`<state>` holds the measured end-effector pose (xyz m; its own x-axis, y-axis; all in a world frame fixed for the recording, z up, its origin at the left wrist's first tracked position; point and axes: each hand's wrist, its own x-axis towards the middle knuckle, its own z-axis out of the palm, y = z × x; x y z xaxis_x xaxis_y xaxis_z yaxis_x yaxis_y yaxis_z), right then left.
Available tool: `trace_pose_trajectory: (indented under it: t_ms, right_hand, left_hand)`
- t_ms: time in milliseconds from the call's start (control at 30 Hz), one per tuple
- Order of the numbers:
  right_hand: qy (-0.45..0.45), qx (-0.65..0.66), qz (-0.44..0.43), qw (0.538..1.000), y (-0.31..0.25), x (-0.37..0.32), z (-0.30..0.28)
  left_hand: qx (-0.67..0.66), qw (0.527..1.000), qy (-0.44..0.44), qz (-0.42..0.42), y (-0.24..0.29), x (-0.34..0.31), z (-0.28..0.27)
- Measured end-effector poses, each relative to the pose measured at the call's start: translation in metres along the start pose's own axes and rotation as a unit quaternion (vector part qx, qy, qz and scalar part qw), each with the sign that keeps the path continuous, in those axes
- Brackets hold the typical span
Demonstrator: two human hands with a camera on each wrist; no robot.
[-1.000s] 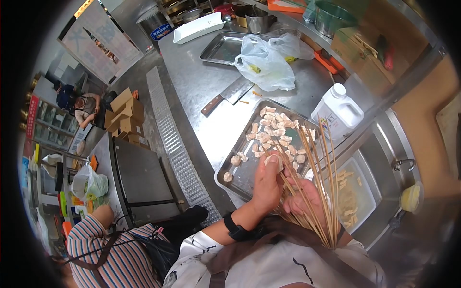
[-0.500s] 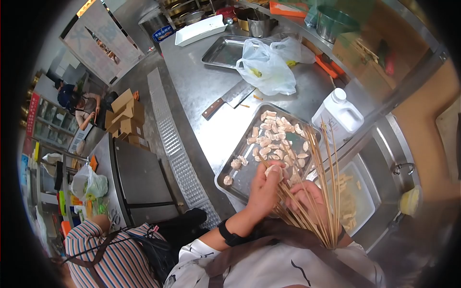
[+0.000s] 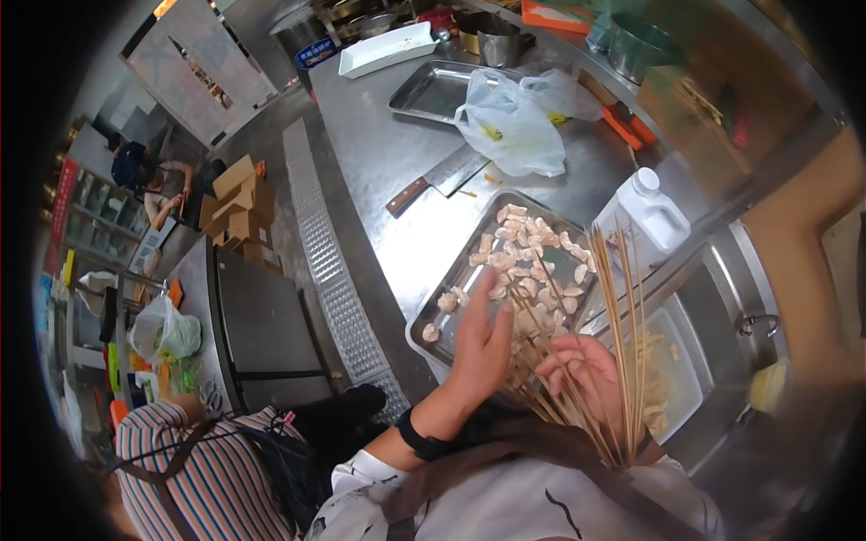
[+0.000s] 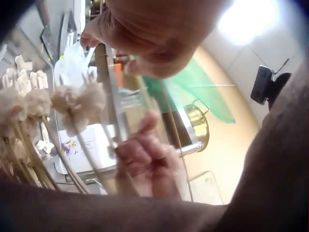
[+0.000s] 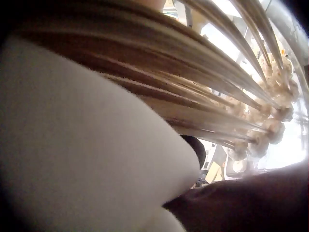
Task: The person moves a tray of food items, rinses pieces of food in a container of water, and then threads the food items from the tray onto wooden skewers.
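Note:
My left hand (image 3: 483, 347), with a black band on its wrist, reaches over the near edge of a metal tray (image 3: 451, 257). Its fingers are extended and the thumb stands apart, with nothing held. Pale pieces of raw meat (image 3: 519, 239) lie across the tray. My right hand (image 3: 588, 374) holds a spread bundle of bamboo skewers (image 3: 629, 361), fingers curled around them. In the left wrist view, lumps of meat (image 4: 67, 101) sit on the skewer ends, and the right hand (image 4: 149, 164) shows curled fingers. The right wrist view shows skewers (image 5: 203, 77) ending in meat lumps (image 5: 275, 130).
A cleaver (image 3: 437, 180), a plastic bag (image 3: 514, 126) and another metal tray (image 3: 442, 90) lie farther back. A white jug (image 3: 654, 212) stands right of the meat. Pale strips fill a white tub (image 3: 690, 397) in the sink. Another person (image 3: 207, 469) is at left.
Earlier my left hand pinched a piece of meat at a skewer; now it has let go and its fingers extend toward the tray. The right hand keeps holding the skewers.

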<state>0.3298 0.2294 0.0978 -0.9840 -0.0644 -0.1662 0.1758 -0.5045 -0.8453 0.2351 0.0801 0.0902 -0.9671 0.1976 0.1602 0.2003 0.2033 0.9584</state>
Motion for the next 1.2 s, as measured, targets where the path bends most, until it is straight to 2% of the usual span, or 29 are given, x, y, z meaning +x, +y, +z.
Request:
trace_pose_trajectory:
  t_ms: [33, 67, 133, 167, 267, 300, 367, 433, 500, 600, 633, 733, 767, 800, 833, 867, 967, 1000, 1033, 1067, 1133, 1167, 1200]
  right_hand:
    - [-0.003, -0.008, -0.003, 1.0, 0.004, 0.0, 0.0]
    - [-0.004, -0.014, -0.005, 1.0, 0.004, 0.0, 0.001]
    - [-0.009, -0.028, -0.008, 1.0, 0.001, 0.003, 0.003]
    - [0.0, -0.04, -0.005, 0.999, -0.001, 0.003, 0.005]
    - [0.012, -0.066, 0.01, 0.998, 0.0, 0.001, 0.003]
    - [0.005, -0.069, 0.015, 0.998, 0.003, 0.002, -0.003]
    - [-0.001, -0.035, -0.005, 0.999, 0.006, 0.005, -0.005]
    - [0.049, 0.001, 0.003, 0.999, 0.001, 0.005, -0.002]
    - [0.072, 0.056, -0.017, 0.996, -0.003, 0.005, -0.001]
    - [0.086, -0.074, 0.024, 0.993, 0.002, 0.005, -0.006]
    - [0.073, -0.149, 0.038, 0.985, -0.005, 0.003, 0.003]
    - [-0.036, -0.18, 0.095, 0.978, -0.001, 0.006, -0.013]
    - [-0.048, -0.189, 0.094, 0.976, -0.001, 0.007, -0.011]
    - [-0.05, -0.193, 0.095, 0.975, -0.002, 0.008, -0.011]
    - [-0.049, -0.196, 0.095, 0.975, -0.003, 0.008, -0.011]
    - [-0.046, -0.2, 0.096, 0.974, -0.003, 0.007, -0.011]
    - [-0.026, -0.224, 0.103, 0.969, -0.007, 0.008, -0.009]
    - [-0.02, -0.242, 0.129, 0.961, -0.012, 0.01, -0.005]
    - [-0.023, -0.259, 0.143, 0.955, -0.015, 0.011, -0.001]
    - [-0.023, -0.255, 0.141, 0.956, -0.011, 0.015, -0.001]
    - [-0.009, -0.214, 0.138, 0.967, -0.015, 0.022, 0.011]
    - [0.014, -0.173, 0.144, 0.974, -0.017, 0.02, 0.018]
    - [-0.025, -0.201, 0.176, 0.963, -0.018, 0.026, 0.013]
  left_hand:
    - [-0.123, 0.99, -0.051, -0.042, 0.01, 0.002, -0.003]
    - [-0.216, 0.97, -0.066, -0.089, 0.015, 0.005, -0.003]
    - [-0.396, 0.897, -0.091, -0.174, 0.025, 0.013, 0.002]
    - [-0.416, 0.885, -0.081, -0.192, 0.036, 0.014, 0.003]
    - [-0.45, 0.861, -0.139, -0.192, 0.04, 0.016, 0.014]
    - [-0.487, 0.829, -0.141, -0.234, 0.046, 0.017, 0.017]
    - [-0.497, 0.826, -0.149, -0.222, 0.04, 0.014, 0.02]
    - [-0.497, 0.83, -0.151, -0.204, 0.03, 0.012, 0.017]
    - [-0.439, 0.864, -0.14, -0.202, 0.005, 0.008, 0.015]
    - [-0.325, 0.908, -0.146, -0.219, -0.011, 0.0, 0.003]
    - [-0.278, 0.923, -0.147, -0.222, -0.014, 0.0, -0.003]
    - [-0.285, 0.936, -0.137, -0.156, -0.039, -0.006, -0.011]
    - [-0.27, 0.938, -0.115, -0.186, -0.048, -0.007, -0.021]
    - [-0.087, 0.985, -0.085, -0.12, -0.06, -0.008, -0.033]
    - [0.099, 0.992, -0.055, -0.048, -0.076, -0.008, -0.045]
    - [0.279, 0.96, -0.022, 0.028, -0.093, -0.009, -0.053]
    - [0.518, 0.852, -0.073, -0.03, -0.141, -0.025, -0.063]
    - [0.547, 0.831, -0.103, -0.018, -0.153, -0.026, -0.062]
    - [0.551, 0.829, -0.091, -0.03, -0.179, -0.028, -0.057]
    - [0.542, 0.839, -0.052, 0.014, -0.196, -0.027, -0.058]
    - [0.523, 0.843, -0.101, -0.074, -0.179, -0.014, -0.059]
    - [0.505, 0.853, -0.085, -0.103, -0.172, -0.011, -0.061]
    - [0.48, 0.864, -0.075, -0.131, -0.165, -0.008, -0.063]
